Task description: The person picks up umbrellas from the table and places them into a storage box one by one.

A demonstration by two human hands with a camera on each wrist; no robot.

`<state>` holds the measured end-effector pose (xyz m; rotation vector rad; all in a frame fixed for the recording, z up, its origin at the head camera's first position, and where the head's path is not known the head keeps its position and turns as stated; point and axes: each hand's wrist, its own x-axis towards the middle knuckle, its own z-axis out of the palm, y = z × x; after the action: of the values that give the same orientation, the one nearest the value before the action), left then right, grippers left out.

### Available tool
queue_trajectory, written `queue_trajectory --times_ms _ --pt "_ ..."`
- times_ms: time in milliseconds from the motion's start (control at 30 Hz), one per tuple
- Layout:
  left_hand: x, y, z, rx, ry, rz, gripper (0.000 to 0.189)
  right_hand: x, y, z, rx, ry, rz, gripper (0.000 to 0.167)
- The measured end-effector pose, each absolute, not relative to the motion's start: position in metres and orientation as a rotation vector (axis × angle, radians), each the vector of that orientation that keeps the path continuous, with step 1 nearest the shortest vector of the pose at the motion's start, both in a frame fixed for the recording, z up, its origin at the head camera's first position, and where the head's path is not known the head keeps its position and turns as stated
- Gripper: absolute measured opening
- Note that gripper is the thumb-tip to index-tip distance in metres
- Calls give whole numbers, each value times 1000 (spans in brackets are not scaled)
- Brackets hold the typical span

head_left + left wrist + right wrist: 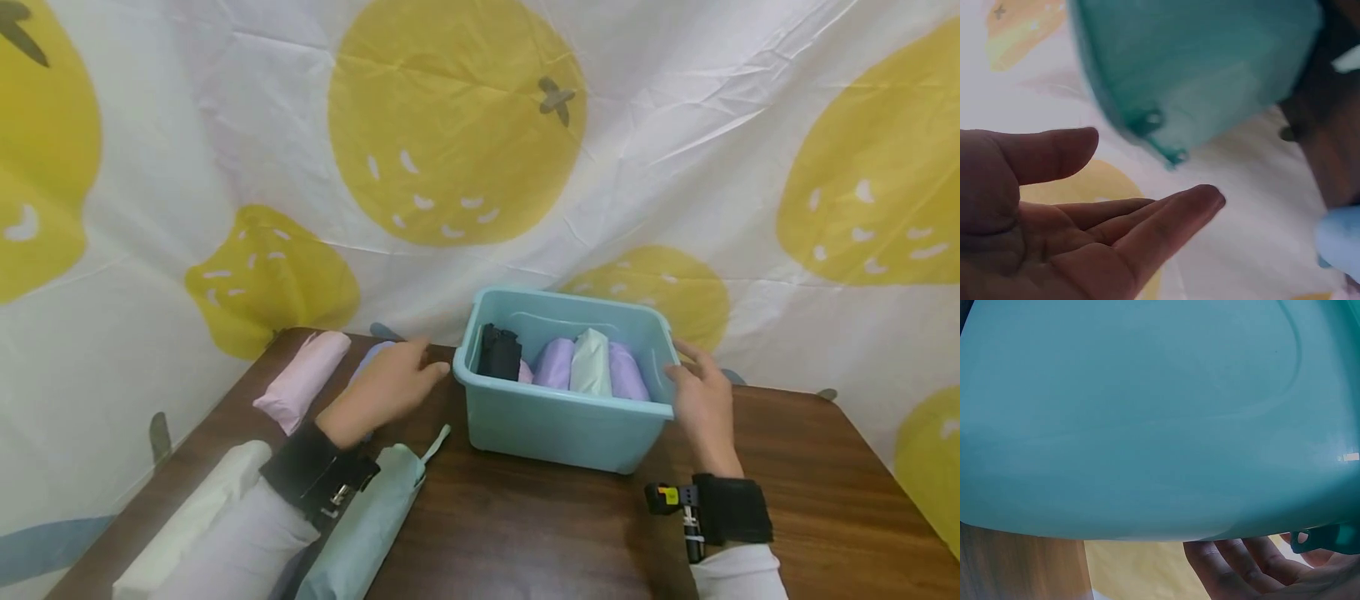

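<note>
Left grip (393, 379): I see its thumb and fingers apart, with nothing held; it hangs just beside the bin's near end, and my left wrist view shows a gap between fingertips and rim.
Right grip (703, 404): I read it as clamped on the other end, thumb over the rim, fingers on the outside.
Teal bin (558, 425): between the two grips, open side up, on the tabletop (540, 533); its wall fills most of my right wrist view.
Bin contents, from left grip toward right: a black pouch (500, 354), a pink sliver (525, 373), a lilac bundle (555, 364), a pale green bundle (592, 364) and a second lilac bundle (628, 372).
Blue bundle (371, 353): right behind the left grip, partly hidden from me.
Pink bundle (307, 379): left of the left grip.
Mint bundle with strap (367, 525): nearer me than the left grip.
Whitish long bundle (202, 500): along the left sleeve.
Patterned curtain (637, 125): beyond both grips.
</note>
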<state>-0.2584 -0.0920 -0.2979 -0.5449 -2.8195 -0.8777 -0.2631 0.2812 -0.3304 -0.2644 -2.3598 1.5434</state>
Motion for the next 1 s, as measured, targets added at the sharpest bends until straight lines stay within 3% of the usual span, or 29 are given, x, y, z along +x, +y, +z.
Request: queue_trajectory --times_ms 133,233,367,567,900,1000 --pt "-244 -104 -317 -454 -2950 -839 62 -263 280 -330 -270 -2354 1557 54" --pt "-237 -112 -331 -403 -3026 -847 68 -263 280 -330 -268 -2355 1563 55" --pt "-233 -118 -344 -381 -3086 -819 66 -263 280 -330 -268 -2350 1574 55" --pt "-234 -124 -367 -386 -3112 -712 45 -263 279 -331 -270 -2347 1576 55" --pt "-279 -148 -452 -330 -3112 -609 68 -262 278 -331 -267 -2352 1585 55" --pt "-279 -151 -457 -327 -3144 -627 73 -262 278 -331 -269 -2354 1587 55"
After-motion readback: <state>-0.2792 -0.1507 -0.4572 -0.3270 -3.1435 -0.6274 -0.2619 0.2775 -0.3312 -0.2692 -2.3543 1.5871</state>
